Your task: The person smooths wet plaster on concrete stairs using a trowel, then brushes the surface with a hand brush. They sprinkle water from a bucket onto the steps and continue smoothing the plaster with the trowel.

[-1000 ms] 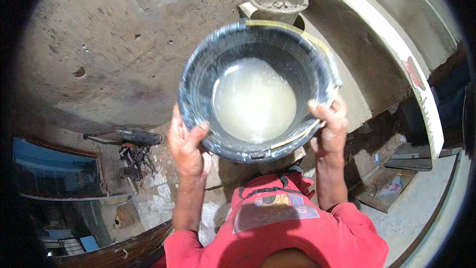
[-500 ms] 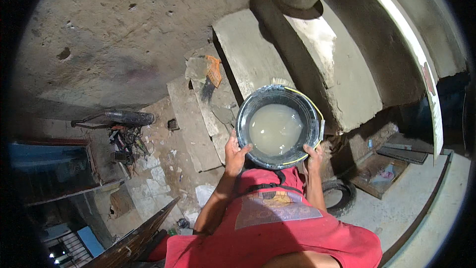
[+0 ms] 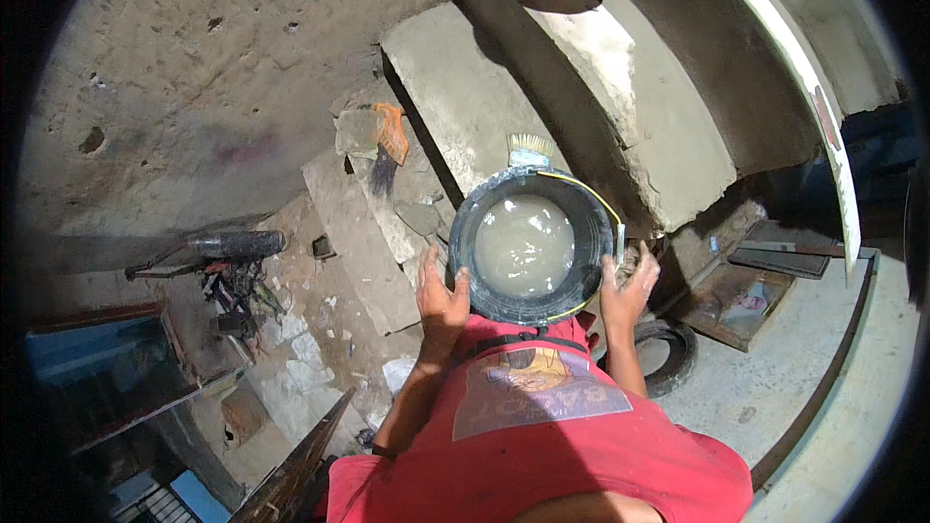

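Left hand (image 3: pixel 444 308), bare and spread, sits unclasped at eight o'clock of a round black plastic bucket (image 3: pixel 592 252) of cloudy liquid (image 3: pixel 523 250), apparently set down already, a pale-bristled flat brush (image 3: pixel 531 148) untouched at twelve, the bare right hand (image 3: pixel 625 298) likewise unclasped at four.

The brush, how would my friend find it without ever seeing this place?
Start at the grey concrete steps in the upper middle of the picture. Come down to the round black bucket between the left hand and the right hand. The brush shows just beyond the bucket's far rim, the only thing there with pale bristles fanning away from the dark bucket.
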Tool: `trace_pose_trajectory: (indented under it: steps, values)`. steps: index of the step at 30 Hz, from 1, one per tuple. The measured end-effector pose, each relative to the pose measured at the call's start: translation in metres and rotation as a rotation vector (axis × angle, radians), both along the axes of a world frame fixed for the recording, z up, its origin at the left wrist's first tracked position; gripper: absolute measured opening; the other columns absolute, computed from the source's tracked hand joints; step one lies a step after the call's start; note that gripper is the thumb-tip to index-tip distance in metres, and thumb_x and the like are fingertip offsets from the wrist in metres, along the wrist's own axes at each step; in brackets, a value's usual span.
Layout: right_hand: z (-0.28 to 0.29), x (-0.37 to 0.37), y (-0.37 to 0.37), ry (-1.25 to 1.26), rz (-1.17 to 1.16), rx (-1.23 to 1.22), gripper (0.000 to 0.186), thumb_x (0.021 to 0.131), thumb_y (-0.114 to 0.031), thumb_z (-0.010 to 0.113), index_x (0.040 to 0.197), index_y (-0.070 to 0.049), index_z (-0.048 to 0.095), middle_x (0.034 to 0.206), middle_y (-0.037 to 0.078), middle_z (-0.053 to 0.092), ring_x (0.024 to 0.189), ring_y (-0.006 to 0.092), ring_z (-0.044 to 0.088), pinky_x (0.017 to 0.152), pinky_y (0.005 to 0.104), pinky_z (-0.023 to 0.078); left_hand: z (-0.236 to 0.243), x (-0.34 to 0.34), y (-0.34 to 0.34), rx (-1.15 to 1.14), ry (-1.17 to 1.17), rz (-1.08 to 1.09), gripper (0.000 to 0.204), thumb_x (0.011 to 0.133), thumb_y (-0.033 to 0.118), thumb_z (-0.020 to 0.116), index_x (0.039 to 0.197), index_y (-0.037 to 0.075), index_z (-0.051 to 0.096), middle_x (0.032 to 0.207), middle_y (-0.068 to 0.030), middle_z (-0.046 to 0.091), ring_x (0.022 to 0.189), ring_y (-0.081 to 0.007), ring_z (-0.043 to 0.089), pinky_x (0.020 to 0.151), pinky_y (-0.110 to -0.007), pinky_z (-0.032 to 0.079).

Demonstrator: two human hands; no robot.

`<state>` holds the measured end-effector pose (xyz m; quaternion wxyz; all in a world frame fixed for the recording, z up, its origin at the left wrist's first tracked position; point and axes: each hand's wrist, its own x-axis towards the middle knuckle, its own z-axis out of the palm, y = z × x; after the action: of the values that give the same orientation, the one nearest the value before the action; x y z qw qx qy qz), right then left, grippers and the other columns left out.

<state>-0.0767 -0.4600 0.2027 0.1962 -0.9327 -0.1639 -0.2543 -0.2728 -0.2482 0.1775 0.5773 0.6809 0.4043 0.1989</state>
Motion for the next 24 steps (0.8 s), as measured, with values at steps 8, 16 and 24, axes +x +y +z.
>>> trace_pose_trajectory:
  steps: [8,16,24]
  values:
    - [-0.133,0.021,0.122,1.555,-0.14,1.216,0.029,0.101,-0.011,0.05,0.12,0.008,0.061,0.105,0.018,0.068,0.088,0.0282,0.07,0.081,0.0387,0.061,-0.101,0.126,-0.011,-0.946,-0.081,0.279,0.027,0.1,0.025,0.058,0.12,0.008,0.061,0.105,-0.0048,0.06,0.092,-0.0189,0.06,0.078,-0.036,0.051]
    - [-0.198,0.018,0.108,1.443,-0.469,1.332,0.04,0.097,-0.008,0.044,0.135,0.0,0.053,0.118,0.02,0.063,0.093,0.0354,0.066,0.072,0.0524,0.058,-0.163,0.164,-0.036,-0.93,0.143,0.331,0.023,0.104,0.03,0.053,0.095,0.011,0.062,0.079,-0.0026,0.056,0.061,-0.0148,0.051,0.05,-0.036,0.041]
    - [0.052,0.139,0.232,1.738,0.939,1.527,0.014,0.098,-0.007,0.052,0.102,0.003,0.061,0.093,0.014,0.062,0.079,0.0252,0.061,0.072,0.0401,0.056,0.056,0.241,0.102,-0.718,-0.823,0.048,0.018,0.103,0.011,0.045,0.107,0.006,0.061,0.097,-0.0096,0.067,0.082,-0.0206,0.065,0.072,-0.036,0.054]
